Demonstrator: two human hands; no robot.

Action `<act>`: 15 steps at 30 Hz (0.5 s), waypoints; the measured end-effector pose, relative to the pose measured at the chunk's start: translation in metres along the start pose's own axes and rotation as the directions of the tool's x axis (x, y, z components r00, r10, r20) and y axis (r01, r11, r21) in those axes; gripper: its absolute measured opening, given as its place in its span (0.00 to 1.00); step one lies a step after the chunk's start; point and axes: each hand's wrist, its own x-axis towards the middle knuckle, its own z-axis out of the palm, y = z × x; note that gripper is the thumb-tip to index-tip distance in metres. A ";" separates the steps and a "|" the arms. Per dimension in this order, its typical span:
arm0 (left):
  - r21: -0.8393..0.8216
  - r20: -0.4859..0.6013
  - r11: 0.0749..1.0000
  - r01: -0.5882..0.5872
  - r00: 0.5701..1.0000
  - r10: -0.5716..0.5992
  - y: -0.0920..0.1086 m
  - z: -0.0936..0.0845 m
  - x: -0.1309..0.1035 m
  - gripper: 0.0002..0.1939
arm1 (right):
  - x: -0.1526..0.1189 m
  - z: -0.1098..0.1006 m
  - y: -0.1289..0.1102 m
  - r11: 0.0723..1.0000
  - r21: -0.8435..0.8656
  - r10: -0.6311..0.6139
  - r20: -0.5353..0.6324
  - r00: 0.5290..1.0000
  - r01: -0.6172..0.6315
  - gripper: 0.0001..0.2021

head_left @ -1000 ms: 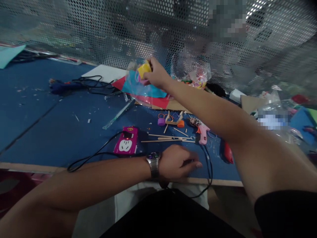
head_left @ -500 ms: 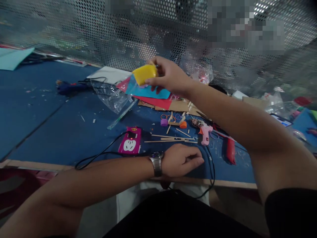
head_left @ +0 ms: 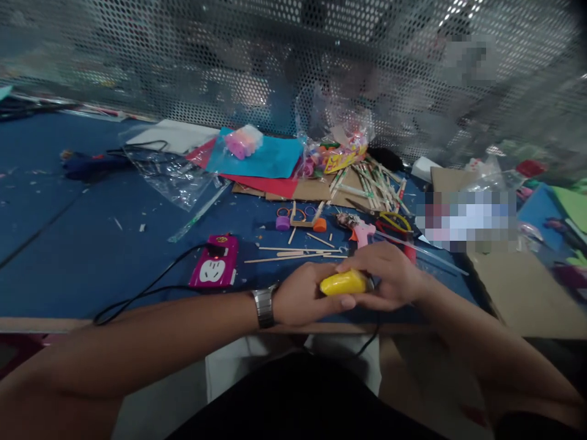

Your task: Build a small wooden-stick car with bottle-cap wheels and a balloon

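A small, glossy yellow packet (head_left: 345, 283) lies between my two hands, close to the table's front edge. My right hand (head_left: 389, 275) grips it from the right, fingers over its far side and thumb below. My left hand (head_left: 300, 293), with a metal watch on the wrist, closes on its left end, thumb along the near side. Just beyond my hands are thin wooden sticks (head_left: 293, 252) and a pink glue gun (head_left: 364, 233), partly covered by my right hand. Farther back sits a small wooden frame (head_left: 302, 223) with purple and orange caps.
A magenta power strip (head_left: 214, 261) with a black cord lies left of my hands. Behind are blue paper (head_left: 270, 160), a plastic bag of colourful pieces (head_left: 337, 153), and yellow-handled pliers (head_left: 394, 221). Cardboard (head_left: 527, 287) lies at right; a perforated metal screen (head_left: 183, 61) stands behind.
My right hand has brought the yellow packet from above the coloured paper down to my left hand, which now holds it too. The view has shifted rightward.
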 end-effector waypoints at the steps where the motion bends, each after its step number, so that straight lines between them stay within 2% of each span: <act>1: 0.028 0.023 1.000 0.004 1.000 -0.004 0.003 -0.001 -0.001 0.30 | 0.001 0.004 0.003 0.999 0.019 -0.035 0.003 0.999 0.035 0.29; 5: 0.119 0.049 0.992 -0.038 0.998 0.032 0.010 -0.005 -0.001 0.26 | 0.004 0.018 0.009 0.990 0.118 -0.083 0.006 0.997 0.081 0.32; 7: 0.198 0.066 0.977 -0.080 0.995 0.068 0.009 -0.006 -0.002 0.25 | 0.001 0.025 0.007 0.980 0.157 -0.112 -0.048 0.993 0.118 0.30; 10: 0.346 0.065 0.925 -0.157 0.987 0.144 0.006 -0.004 -0.004 0.22 | -0.007 0.032 0.000 0.975 0.091 -0.189 -0.153 0.970 0.204 0.27; 12: 0.383 0.033 0.903 -0.197 0.979 0.199 0.004 -0.001 -0.005 0.20 | -0.011 0.035 -0.005 0.979 0.047 -0.188 -0.181 0.965 0.199 0.25; 15: 0.365 0.020 0.907 -0.211 0.976 0.219 0.004 0.002 -0.005 0.18 | -0.015 0.037 -0.010 0.983 0.084 -0.143 -0.208 0.968 0.163 0.23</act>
